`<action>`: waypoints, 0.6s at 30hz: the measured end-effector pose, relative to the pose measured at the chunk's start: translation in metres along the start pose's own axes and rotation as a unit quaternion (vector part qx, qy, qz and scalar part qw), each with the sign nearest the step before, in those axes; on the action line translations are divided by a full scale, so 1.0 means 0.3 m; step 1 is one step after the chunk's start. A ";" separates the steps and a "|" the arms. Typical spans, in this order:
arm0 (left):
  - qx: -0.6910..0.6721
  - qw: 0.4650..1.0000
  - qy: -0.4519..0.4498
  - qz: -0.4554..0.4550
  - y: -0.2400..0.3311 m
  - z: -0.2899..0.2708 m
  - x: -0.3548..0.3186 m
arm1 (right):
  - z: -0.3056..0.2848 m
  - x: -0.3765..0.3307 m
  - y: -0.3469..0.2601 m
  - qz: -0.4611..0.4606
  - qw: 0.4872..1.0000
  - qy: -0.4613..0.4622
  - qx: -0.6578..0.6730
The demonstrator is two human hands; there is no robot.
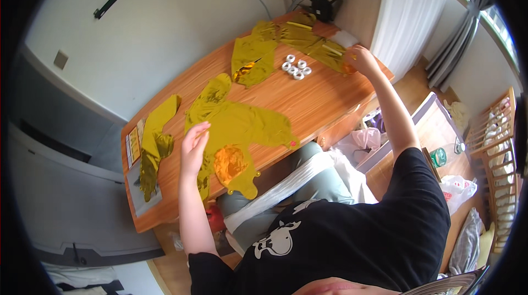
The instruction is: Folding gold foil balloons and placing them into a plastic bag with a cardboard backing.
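Note:
Several flat gold foil balloons lie on the wooden table. The largest gold foil balloon [258, 124] spreads in front of me, with a crinkled orange patch [230, 164] showing near its lower end. Over its left side is my left hand [195, 149], fingers stretched out and holding nothing I can see. My right hand [363, 61] reaches to the table's far right, fingers curled at the end of another gold foil balloon [316, 45]. What sits between those fingers is hidden. Between these balloons stands a cluster of small white rolls [296, 67].
At the table's left end lie a gold foil balloon [157, 144] and a printed sheet [133, 146]. A black router [323, 8] stands at the back corner. White fabric [286, 188] crosses my lap. To the right are a low table [440, 116] and a wooden rack [498, 146].

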State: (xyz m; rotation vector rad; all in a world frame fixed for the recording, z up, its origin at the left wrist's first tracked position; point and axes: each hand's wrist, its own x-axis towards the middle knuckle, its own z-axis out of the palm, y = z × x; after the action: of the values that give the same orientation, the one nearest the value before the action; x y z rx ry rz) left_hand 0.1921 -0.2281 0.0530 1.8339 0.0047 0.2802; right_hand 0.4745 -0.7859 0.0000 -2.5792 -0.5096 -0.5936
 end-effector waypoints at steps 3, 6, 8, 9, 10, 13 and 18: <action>0.065 0.988 -0.135 0.046 0.065 0.206 0.150 | 0.064 0.074 0.010 0.056 0.998 0.007 -0.032; 0.170 0.958 -0.200 0.118 0.149 0.412 0.238 | 0.096 0.133 -0.014 0.089 0.988 -0.011 -0.129; 0.194 0.940 -0.231 0.158 0.126 0.525 0.290 | 0.099 0.162 -0.040 0.085 0.988 0.008 -0.129; 0.199 0.934 -0.241 0.171 0.134 0.597 0.307 | 0.094 0.171 -0.034 0.107 0.985 -0.001 -0.133; 0.205 0.929 -0.249 0.184 0.142 0.665 0.318 | 0.091 0.181 -0.032 0.127 0.983 -0.009 -0.134; 0.242 0.893 -0.274 0.264 0.112 0.857 0.368 | 0.096 0.207 -0.019 0.135 0.980 -0.010 -0.143; 0.340 0.837 -0.276 0.329 0.057 1.148 0.424 | 0.099 0.229 0.014 0.136 0.979 0.017 -0.151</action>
State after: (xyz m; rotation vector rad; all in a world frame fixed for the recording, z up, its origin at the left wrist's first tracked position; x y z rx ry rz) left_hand 0.3799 -0.5405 0.0067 2.5232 -1.0750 0.2227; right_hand 0.5436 -0.7578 0.0076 -2.8500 -0.0502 -0.6594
